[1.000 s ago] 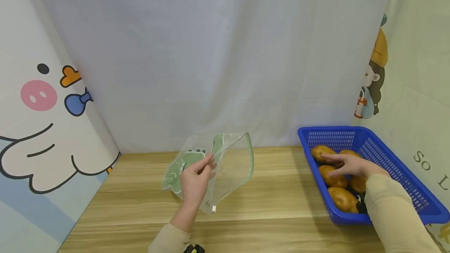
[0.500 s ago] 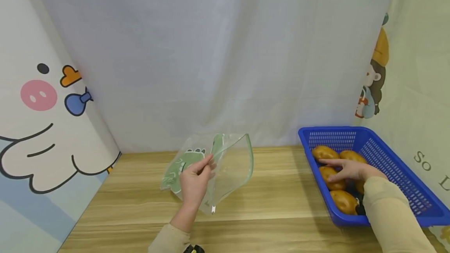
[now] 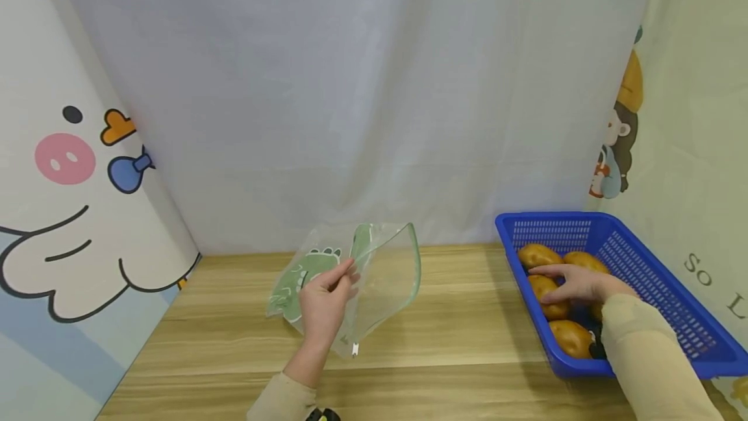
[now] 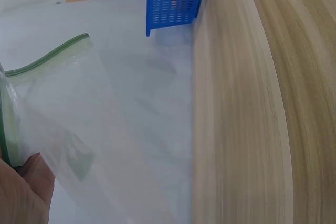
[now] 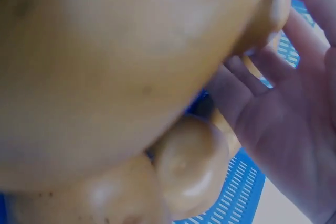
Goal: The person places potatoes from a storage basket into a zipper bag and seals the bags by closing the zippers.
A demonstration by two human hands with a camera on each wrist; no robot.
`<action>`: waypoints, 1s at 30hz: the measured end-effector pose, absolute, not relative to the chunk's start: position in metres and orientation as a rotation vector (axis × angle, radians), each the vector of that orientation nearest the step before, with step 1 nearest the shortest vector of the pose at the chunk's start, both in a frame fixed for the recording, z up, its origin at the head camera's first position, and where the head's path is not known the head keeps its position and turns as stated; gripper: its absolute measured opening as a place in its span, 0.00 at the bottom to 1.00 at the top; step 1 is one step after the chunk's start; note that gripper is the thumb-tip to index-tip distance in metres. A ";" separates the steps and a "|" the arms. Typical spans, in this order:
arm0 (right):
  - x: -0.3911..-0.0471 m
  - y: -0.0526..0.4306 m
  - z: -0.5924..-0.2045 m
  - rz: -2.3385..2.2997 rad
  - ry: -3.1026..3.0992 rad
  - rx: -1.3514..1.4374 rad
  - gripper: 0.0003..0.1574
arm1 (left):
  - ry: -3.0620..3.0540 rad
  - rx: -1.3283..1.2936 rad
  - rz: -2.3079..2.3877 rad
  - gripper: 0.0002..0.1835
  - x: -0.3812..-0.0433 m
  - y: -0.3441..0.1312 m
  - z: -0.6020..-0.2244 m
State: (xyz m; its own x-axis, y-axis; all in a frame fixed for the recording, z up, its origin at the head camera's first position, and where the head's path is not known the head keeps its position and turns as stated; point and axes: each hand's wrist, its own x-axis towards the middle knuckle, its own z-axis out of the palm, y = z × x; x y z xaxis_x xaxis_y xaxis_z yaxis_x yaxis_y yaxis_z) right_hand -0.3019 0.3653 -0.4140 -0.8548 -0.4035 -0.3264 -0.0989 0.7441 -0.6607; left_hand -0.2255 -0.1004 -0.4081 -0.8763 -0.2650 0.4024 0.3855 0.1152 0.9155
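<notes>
My left hand pinches the rim of a clear zip bag with a green cartoon print, close over the wooden table. The bag's mouth gapes toward the right, and the left wrist view shows its green zip strip. Over on the right, my right hand reaches into a blue plastic basket. Its thumb and fingers grip a brown potato against the basket's left side. More potatoes lie around it, one nearer and one behind. A large potato fills much of the right wrist view.
The wooden table runs back to a pale curtain. Printed cloths hang at the left and right. The basket stands close to the right cloth, with its perforated walls rising around the potatoes.
My right hand has lowered slightly in the basket, and its fingers have closed around the middle potato. The left hand and the bag stay almost still.
</notes>
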 end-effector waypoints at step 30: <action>-0.266 0.242 -0.317 -1.432 2.538 -1.260 0.46 | -1.929 -0.132 -1.820 0.15 -0.231 -0.085 -0.393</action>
State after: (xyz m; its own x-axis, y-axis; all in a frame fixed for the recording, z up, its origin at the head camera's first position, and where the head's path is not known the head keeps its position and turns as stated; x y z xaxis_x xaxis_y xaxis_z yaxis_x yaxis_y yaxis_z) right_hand -0.2657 0.2423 -0.3165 -0.6846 -0.6196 0.3840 -0.6491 0.2784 -0.7079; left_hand -0.2307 -0.0846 -0.3934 -0.8794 -0.2525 0.4036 0.3883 0.1102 0.9149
